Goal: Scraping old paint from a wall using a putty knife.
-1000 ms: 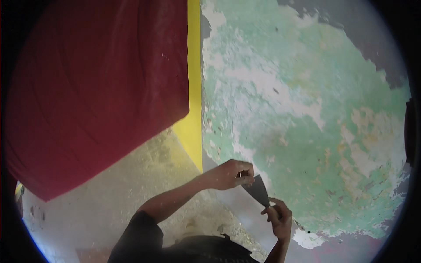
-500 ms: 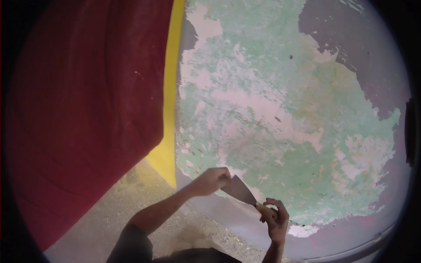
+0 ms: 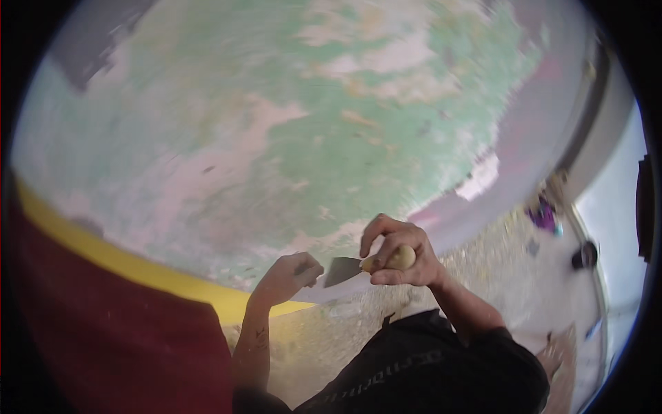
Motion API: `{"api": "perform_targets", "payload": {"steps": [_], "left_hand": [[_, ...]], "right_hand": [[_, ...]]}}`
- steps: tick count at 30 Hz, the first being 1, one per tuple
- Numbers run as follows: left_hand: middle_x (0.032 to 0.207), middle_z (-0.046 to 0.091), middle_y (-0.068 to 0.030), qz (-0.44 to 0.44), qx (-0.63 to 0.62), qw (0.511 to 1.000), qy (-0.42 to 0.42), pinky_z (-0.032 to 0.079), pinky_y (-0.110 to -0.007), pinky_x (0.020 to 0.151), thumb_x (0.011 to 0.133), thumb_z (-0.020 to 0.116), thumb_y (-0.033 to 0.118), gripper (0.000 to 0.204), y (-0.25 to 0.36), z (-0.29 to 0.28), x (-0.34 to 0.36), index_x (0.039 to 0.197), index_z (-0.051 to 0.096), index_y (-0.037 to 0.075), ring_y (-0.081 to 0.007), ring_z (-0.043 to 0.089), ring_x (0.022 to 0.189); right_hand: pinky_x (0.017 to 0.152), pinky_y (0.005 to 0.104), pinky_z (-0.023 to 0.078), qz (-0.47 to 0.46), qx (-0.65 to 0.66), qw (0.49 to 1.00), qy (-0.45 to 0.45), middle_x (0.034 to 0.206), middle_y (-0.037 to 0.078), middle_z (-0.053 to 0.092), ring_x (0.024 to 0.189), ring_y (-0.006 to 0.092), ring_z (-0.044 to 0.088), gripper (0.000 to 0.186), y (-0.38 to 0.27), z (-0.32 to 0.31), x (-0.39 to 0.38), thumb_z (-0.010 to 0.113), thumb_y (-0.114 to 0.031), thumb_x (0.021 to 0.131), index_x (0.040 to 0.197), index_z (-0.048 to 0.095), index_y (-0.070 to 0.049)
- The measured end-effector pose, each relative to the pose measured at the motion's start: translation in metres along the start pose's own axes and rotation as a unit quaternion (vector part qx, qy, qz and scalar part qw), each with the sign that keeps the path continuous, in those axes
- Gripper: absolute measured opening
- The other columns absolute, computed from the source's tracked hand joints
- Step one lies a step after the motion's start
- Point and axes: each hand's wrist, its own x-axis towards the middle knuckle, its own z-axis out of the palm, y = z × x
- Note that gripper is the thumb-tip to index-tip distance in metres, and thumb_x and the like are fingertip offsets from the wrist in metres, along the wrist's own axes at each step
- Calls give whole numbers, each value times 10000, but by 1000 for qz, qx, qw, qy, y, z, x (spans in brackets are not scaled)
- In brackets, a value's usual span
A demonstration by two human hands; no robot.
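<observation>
A scraper with a flat grey blade (image 3: 341, 270) and a pale yellowish handle is in my right hand (image 3: 407, 255), whose fingers are wrapped round the handle. Its blade points left, toward my left hand (image 3: 286, 277). That hand is closed, fingers curled together just beside the blade's edge; whatever it may hold is hidden. Both hands are in front of the lower edge of a wall (image 3: 331, 159) with patchy green, pinkish-white and grey layers, its paint partly stripped. I cannot tell whether the blade touches the wall.
Dark red covering (image 3: 117, 310) with a yellow border (image 3: 138, 265) lies at the lower left. Flakes litter the floor (image 3: 483, 255) below the wall. At the right stand a dark bucket-like container (image 3: 585, 255) and a purple item (image 3: 545, 217) near a pale wall.
My view has swung right, so the red covering has dropped to the lower left and floor shows at right. The left hand has drawn slightly off the blade; the scraper stays in my right hand.
</observation>
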Motion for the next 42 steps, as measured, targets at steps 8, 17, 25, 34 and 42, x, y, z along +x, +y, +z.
{"api": "perform_targets", "payload": {"steps": [8, 17, 25, 34, 42], "left_hand": [[926, 648, -105, 281, 244, 904, 211, 477, -300, 761, 859, 603, 40, 73, 81, -47, 47, 921, 625, 8, -192, 611, 850], [1072, 622, -270, 582, 415, 619, 325, 492, -528, 899, 950, 448, 77, 229, 116, -115, 56, 1059, 550, -97, -455, 590, 1045], [1049, 630, -286, 593, 450, 604, 285, 473, -553, 909, 972, 409, 94, 220, 45, -130, 51, 1031, 547, -67, -471, 594, 1037], [1007, 636, -286, 622, 256, 639, 373, 480, -557, 896, 962, 408, 193, 291, -64, -154, 1, 1006, 542, -62, -478, 579, 1041], [860, 670, -126, 299, 4, 954, 3, 503, -316, 725, 884, 586, 56, 109, -140, -27, 38, 940, 641, -20, -228, 655, 818]], "right_hand": [[530, 186, 412, 317, 146, 914, 205, 720, 33, 616, 623, 77, 562, 198, 21, -38, -42, 779, -81, 768, 918, 654, -48], [552, 246, 327, 201, 105, 867, 443, 608, -12, 399, 557, 94, 378, 399, 68, -77, -58, 411, -370, 971, 854, 576, -26], [585, 293, 311, 116, 182, 849, 481, 631, 14, 332, 582, 139, 336, 315, 51, -71, -57, 454, -244, 928, 656, 377, -106], [492, 267, 269, 161, 137, 748, 629, 597, -30, 352, 508, 98, 312, 298, 44, 41, -60, 527, -256, 929, 682, 440, -115], [586, 275, 338, 153, -126, 866, 458, 628, 40, 420, 586, 113, 398, 303, 82, 126, -87, 469, -142, 872, 582, 443, -57]]}}
